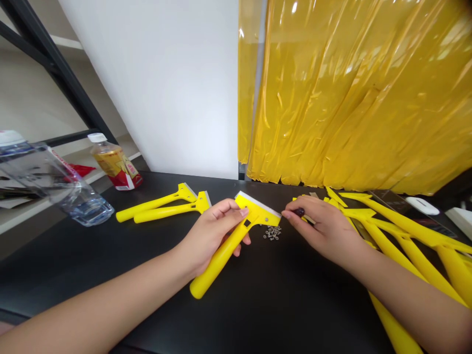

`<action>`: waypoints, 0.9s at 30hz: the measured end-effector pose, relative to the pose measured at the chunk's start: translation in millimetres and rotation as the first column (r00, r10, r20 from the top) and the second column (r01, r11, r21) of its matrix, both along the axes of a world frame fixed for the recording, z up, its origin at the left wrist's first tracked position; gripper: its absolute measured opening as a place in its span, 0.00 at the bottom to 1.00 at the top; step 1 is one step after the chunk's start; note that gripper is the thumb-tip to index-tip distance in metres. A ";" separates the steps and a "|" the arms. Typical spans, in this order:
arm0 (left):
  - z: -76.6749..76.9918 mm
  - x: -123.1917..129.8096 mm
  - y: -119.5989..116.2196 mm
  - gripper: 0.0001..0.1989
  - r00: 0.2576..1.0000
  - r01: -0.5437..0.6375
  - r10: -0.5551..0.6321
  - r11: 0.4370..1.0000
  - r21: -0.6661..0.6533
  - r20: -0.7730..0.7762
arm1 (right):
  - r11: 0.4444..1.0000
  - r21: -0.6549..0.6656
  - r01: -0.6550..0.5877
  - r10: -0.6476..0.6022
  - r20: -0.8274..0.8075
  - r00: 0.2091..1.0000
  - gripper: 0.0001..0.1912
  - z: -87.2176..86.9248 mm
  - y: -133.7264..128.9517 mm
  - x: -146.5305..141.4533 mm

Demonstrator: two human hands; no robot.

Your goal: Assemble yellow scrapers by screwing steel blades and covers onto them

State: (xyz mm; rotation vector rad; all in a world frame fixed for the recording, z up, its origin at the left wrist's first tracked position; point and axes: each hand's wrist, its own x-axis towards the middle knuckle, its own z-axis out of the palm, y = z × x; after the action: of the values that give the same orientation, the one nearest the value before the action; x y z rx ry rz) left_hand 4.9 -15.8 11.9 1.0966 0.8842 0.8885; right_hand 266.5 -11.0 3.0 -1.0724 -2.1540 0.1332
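My left hand (217, 228) is closed around a yellow scraper (217, 260), its thumb on the head and the handle slanting down toward me. A metal blade edge runs along the top of the head, and a screw sits near its right end. Just right of that head, my right hand (324, 223) pinches what looks like a small screwdriver (300, 212); only its dark rounded handle end shows, and the fingers hide the rest. Below and between the hands lies a small pile of screws and nuts (272, 233) on the black table (258, 305).
Two yellow scrapers (165, 209) lie at left. Several yellow scraper handles (401, 231) are heaped at right, partly under my right forearm. A drink bottle (116, 162) and a tilted clear bottle (83, 199) stand back left. Yellow plastic curtain (350, 98) hangs behind.
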 end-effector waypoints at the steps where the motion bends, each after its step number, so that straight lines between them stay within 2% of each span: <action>1: 0.1 0.0 0.0 0.12 1.000 -0.001 0.001 1.000 -0.002 0.000 | 1.000 0.004 0.002 -0.002 -0.002 1.000 0.04 0.0 -0.1 0.5; 7: -1.3 -0.4 0.5 0.12 1.000 0.007 -0.007 1.000 -0.002 0.009 | 0.997 0.032 0.068 -0.067 -0.033 0.997 0.06 0.6 -0.8 2.5; 13: -2.0 -0.6 0.7 0.12 1.000 0.013 -0.013 1.000 0.001 0.004 | 0.982 -0.015 0.186 -0.187 -0.036 0.982 0.10 2.3 -1.2 2.7; 21: -1.5 -1.1 1.1 0.12 1.000 0.025 -0.025 1.000 0.002 -0.004 | 0.967 -0.074 0.245 -0.248 -0.029 0.968 0.13 3.5 -0.6 2.5; 27: -1.1 -0.9 0.5 0.12 1.000 0.023 -0.023 1.000 0.001 -0.006 | 0.963 -0.062 0.261 -0.264 -0.044 0.964 0.13 5.0 -2.0 2.6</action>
State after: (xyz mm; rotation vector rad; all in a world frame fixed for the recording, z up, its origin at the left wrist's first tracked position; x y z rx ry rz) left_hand 4.0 -15.3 10.9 1.1089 0.8748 0.8669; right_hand 269.1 -13.0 8.0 -1.3606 -1.9512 0.0972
